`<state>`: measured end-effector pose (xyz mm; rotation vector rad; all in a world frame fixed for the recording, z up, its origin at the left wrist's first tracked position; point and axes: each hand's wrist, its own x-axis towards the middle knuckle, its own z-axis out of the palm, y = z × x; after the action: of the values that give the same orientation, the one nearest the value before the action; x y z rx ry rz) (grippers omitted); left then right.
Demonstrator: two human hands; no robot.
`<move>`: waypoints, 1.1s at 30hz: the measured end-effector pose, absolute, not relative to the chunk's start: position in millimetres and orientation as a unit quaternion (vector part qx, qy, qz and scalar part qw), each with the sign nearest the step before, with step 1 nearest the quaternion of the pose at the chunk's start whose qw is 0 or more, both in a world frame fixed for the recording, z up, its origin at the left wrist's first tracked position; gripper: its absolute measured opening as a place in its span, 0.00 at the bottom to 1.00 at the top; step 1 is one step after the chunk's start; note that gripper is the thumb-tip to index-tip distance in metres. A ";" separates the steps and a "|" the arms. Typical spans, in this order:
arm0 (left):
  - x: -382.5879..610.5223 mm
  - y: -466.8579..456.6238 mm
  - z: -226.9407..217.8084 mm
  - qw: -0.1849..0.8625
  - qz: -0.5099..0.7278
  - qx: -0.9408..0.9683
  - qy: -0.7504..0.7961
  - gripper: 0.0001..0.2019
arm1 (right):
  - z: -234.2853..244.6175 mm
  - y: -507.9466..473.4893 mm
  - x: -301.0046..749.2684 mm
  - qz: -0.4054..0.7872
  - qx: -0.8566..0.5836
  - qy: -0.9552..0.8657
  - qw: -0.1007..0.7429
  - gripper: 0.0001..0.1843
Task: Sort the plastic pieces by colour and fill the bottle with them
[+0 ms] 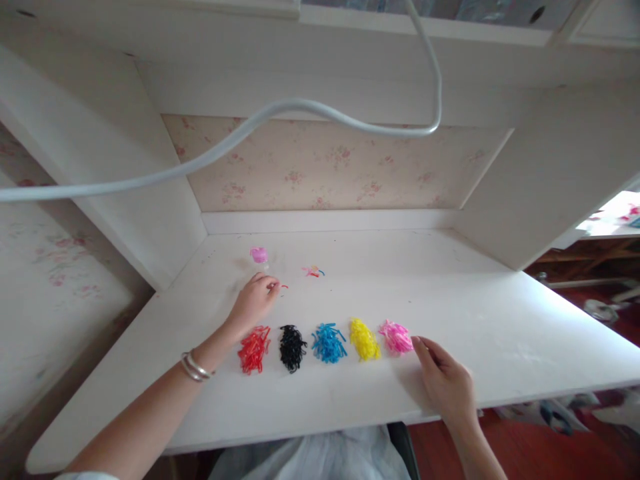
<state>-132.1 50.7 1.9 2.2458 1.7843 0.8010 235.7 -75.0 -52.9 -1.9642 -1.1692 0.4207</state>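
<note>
Five small heaps lie in a row on the white desk (465,307); they look like little rubber bands: red bands (255,349), black bands (293,348), blue bands (329,343), yellow bands (365,340) and pink bands (396,337). My left hand (257,297), its fingers pinched, is above the red heap, close to a single red band (285,287). Whether it grips anything is hidden. Just behind it stands a small pink-topped object (259,255). At the pink heap's right edge, my right hand (445,377) has thumb and forefinger pressed together; anything between them is too small to name.
Several loose mixed-colour bands (313,271) lie farther back on the desk. A white cable (300,105) hangs across the upper view. Side panels (545,173) and a flowered back wall (320,163) bound the desk; its front edge is near my lap.
</note>
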 end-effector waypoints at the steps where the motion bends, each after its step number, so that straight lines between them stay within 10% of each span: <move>1: -141.1 38.8 2.4 0.087 0.271 0.750 0.597 0.13 | -52.4 -73.9 236.2 0.172 -0.773 -0.461 0.402 0.27; 8: -193.5 -36.1 -22.7 0.144 0.287 0.705 0.632 0.16 | -24.8 -49.8 213.2 0.210 -0.723 -0.513 0.412 0.25; 16: -201.1 -57.0 -44.4 0.183 0.312 0.694 0.622 0.16 | 30.5 34.3 122.3 0.144 -0.611 -0.751 0.204 0.18; 21: -200.7 -62.9 -47.3 0.166 0.328 0.688 0.626 0.14 | 21.8 92.9 93.9 0.092 -0.639 -0.761 0.057 0.17; 33: -201.0 -66.0 -49.2 0.141 0.364 0.678 0.623 0.13 | -6.8 124.0 70.9 0.070 -0.657 -0.750 -0.003 0.21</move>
<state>-201.0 -66.0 -49.2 1.9581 1.7997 1.0499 70.9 124.0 -6.8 -2.0685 -2.3610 0.2211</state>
